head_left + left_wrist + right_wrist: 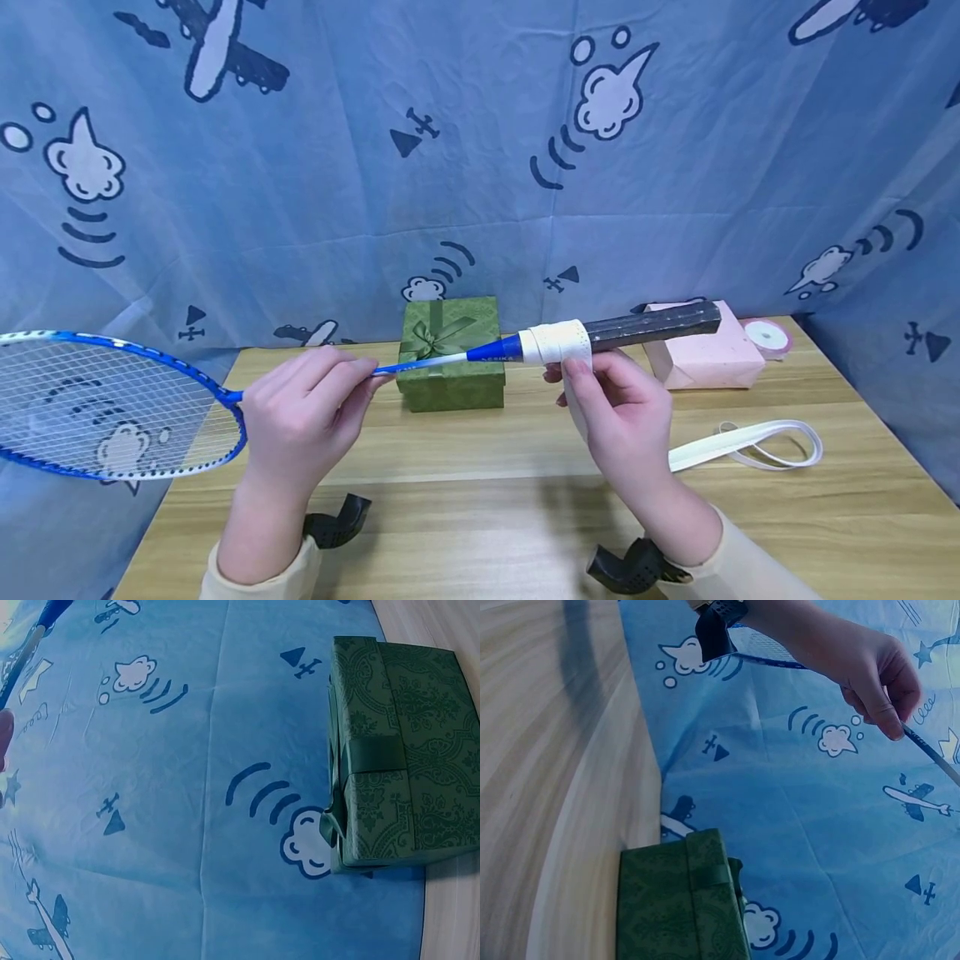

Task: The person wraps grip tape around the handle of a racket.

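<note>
A blue and white badminton racket (pixel 427 364) is held level above the table, its strung head at the left. My left hand (pixel 307 408) pinches the thin shaft; the right wrist view shows this left hand (pixel 877 682) with thumb and fingers closed on it. White grip tape (pixel 555 342) is wound round the top of the dark bare handle (pixel 652 325), beside the blue cone. With thumb in front and fingers behind, my right hand (pixel 626 408) pinches the tape just under the handle. A loose white strip (pixel 727 442) trails on the table behind that wrist, ending in a loop.
A green gift box (pixel 453 392) with a bow stands at the back of the wooden table (pixel 480 517). Further right are a pink box (pixel 705 358) and a white and pink ribbon roll (pixel 768 337). A blue printed curtain (pixel 480 167) hangs behind.
</note>
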`<act>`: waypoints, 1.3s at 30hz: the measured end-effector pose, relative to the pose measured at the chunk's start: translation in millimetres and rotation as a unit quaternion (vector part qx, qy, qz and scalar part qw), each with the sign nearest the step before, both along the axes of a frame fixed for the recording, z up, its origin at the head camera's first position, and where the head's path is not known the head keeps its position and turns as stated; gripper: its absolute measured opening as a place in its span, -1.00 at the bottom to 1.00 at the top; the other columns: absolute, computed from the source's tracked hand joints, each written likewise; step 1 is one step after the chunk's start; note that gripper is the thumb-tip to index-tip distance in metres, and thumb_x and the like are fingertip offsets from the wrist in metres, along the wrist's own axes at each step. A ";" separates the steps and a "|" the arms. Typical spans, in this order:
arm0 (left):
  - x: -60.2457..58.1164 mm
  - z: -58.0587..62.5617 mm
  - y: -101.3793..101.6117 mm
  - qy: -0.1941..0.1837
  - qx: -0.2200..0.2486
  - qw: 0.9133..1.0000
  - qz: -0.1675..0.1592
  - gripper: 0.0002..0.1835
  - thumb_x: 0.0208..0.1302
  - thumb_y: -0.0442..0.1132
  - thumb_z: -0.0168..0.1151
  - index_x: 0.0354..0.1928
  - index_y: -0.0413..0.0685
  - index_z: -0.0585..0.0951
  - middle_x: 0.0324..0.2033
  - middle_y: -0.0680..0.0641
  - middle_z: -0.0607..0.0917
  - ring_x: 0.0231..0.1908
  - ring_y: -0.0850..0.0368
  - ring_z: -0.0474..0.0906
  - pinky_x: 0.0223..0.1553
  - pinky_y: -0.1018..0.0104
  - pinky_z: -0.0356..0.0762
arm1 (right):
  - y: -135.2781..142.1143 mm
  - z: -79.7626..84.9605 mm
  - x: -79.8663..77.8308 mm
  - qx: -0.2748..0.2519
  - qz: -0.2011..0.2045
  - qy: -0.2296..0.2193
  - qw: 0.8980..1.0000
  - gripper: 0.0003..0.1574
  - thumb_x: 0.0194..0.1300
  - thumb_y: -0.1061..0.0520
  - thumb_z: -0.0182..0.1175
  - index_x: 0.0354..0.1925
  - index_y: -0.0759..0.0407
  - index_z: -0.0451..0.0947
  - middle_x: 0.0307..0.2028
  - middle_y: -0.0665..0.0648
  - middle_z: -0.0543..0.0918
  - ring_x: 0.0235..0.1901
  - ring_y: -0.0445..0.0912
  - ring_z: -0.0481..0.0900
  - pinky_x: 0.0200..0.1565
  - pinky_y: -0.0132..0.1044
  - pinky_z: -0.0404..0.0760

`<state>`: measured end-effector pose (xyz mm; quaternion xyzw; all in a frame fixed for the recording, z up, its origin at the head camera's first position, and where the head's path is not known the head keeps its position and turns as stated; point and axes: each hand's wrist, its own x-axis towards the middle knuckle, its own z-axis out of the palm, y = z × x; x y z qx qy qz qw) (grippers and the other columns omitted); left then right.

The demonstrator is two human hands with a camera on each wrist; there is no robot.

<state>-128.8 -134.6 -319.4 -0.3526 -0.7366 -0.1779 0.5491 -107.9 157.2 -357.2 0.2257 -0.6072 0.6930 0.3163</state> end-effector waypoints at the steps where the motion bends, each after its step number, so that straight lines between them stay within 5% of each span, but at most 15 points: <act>1: -0.2 -0.1 0.0 0.001 0.001 1.000 -0.001 -0.66 0.49 -0.11 0.26 -0.43 -0.14 0.73 -0.54 -0.05 0.70 -0.63 0.02 0.58 -0.64 0.13 0.51 | 0.1 -0.1 -0.3 0.000 -0.001 0.001 1.000 -0.88 0.35 0.54 0.14 -0.31 0.54 0.62 -0.34 0.13 0.79 -0.35 -0.12 0.76 -0.39 -0.39 0.69; 11: -0.2 -1.3 2.2 0.003 0.014 1.000 -0.006 -0.67 0.45 -0.08 0.31 -0.40 -0.17 0.76 -0.49 -0.08 0.74 -0.57 -0.03 0.63 -0.55 0.07 0.54 | 0.5 -1.6 0.3 -0.015 0.021 -0.005 1.000 -0.92 0.36 0.56 0.11 -0.28 0.62 0.55 -0.33 0.14 0.78 -0.31 -0.11 0.75 -0.39 -0.36 0.69; 22: 1.1 0.3 1.1 -0.013 -0.024 1.000 -0.002 -0.75 0.44 -0.19 0.22 -0.39 -0.11 0.74 -0.56 0.03 0.68 -0.70 0.13 0.47 -0.70 0.26 0.36 | -1.6 -2.8 -1.1 -0.013 0.020 0.009 1.000 -0.83 0.44 0.51 0.06 -0.31 0.61 0.54 -0.35 0.11 0.76 -0.33 -0.12 0.73 -0.41 -0.37 0.67; 29: -0.7 0.5 3.4 0.006 0.004 1.000 -0.018 -0.71 0.47 -0.17 0.26 -0.40 -0.16 0.77 -0.52 -0.06 0.73 -0.61 -0.02 0.61 -0.60 0.09 0.54 | -0.5 -2.4 -0.9 -0.019 0.028 0.003 0.999 -0.88 0.40 0.54 0.08 -0.28 0.62 0.54 -0.33 0.13 0.76 -0.33 -0.10 0.73 -0.40 -0.36 0.68; 39: -2.2 -2.5 4.4 0.019 0.029 0.999 0.005 -0.78 0.42 -0.20 0.33 -0.36 -0.15 0.79 -0.48 -0.08 0.78 -0.53 -0.08 0.65 -0.45 0.01 0.47 | 0.1 -1.8 0.4 -0.005 0.027 -0.022 0.999 -0.90 0.37 0.56 0.10 -0.26 0.60 0.56 -0.34 0.13 0.75 -0.34 -0.12 0.72 -0.38 -0.36 0.71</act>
